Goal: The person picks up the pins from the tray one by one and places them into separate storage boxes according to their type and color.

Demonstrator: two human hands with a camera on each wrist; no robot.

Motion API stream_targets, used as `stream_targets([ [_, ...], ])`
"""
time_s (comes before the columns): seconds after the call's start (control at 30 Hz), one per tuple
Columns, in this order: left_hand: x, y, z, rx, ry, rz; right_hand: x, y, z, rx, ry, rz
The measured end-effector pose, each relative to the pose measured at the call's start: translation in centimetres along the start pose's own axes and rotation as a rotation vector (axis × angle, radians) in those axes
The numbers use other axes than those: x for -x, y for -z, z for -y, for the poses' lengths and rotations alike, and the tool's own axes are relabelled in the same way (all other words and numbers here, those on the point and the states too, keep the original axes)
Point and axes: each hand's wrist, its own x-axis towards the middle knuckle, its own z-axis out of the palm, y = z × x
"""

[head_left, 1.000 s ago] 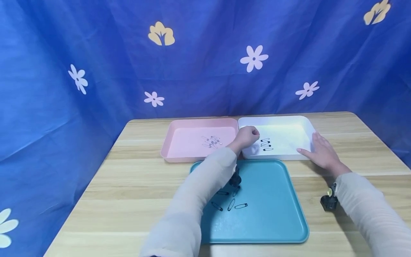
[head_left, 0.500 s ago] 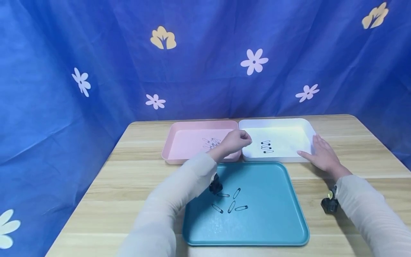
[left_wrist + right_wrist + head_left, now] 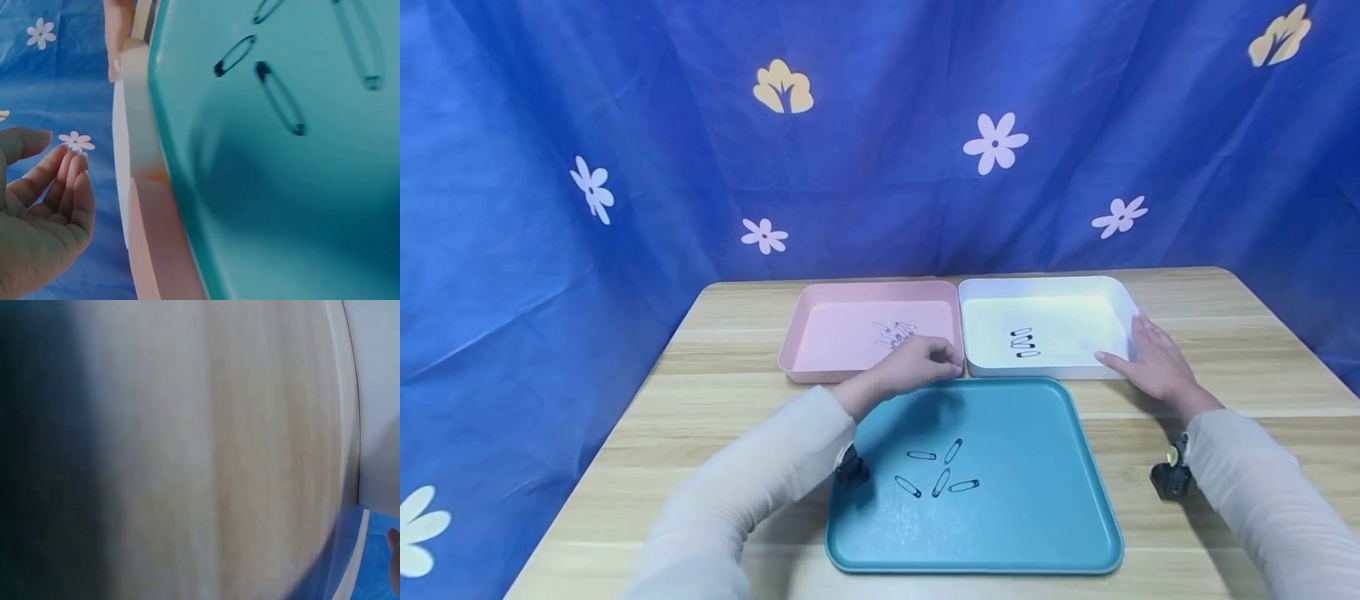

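Head view: on the surface (image 3: 625,433) the teal tray (image 3: 1045,508) lies nearest me, with four pins (image 3: 942,471) near its left middle. My left hand (image 3: 917,362) hovers just beyond them, fingers (image 3: 69,181) loosely curled, empty; my right hand (image 3: 1153,360) rests flat beside the white tray (image 3: 1120,300). I judge the pins light, thin, slippery: pinch mid-length.

**Materials and finishes**

Table (image 3: 715,433): pale wood-grain surface, smooth, faint sheen. Teal tray (image 3: 1037,517), pink tray (image 3: 820,333) and white tray (image 3: 1075,292): smooth moulded plastic, satin gloss seen on the teal one. Safety pins (image 3: 940,479): thin dark wire, metal by look. Backdrop (image 3: 625,125): blue matt cloth, creased, flowers printed. Sleeves (image 3: 752,492): soft pale fabric, matt.
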Motion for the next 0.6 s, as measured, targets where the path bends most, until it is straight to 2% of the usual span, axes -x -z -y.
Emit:
stream_targets([
  [0.17, 1.7, 0.2, 0.9, -0.01, -0.013, 0.015, 0.0, -0.1, 0.0, -0.003, 0.005, -0.001],
  [0.33, 2.9, 0.4, 1.8, 0.03, -0.032, 0.051, -0.1, 0.1, 0.0, 0.002, 0.012, -0.002],
  [0.47, 3.8, 0.5, 2.2, 0.047, -0.014, 0.081, -0.1, 0.2, 0.1, -0.003, 0.012, -0.001],
  [0.6, 4.7, 0.3, 2.9, 0.017, -0.004, 0.095, 0.0, -0.1, 0.0, -0.006, 0.011, 0.001],
])
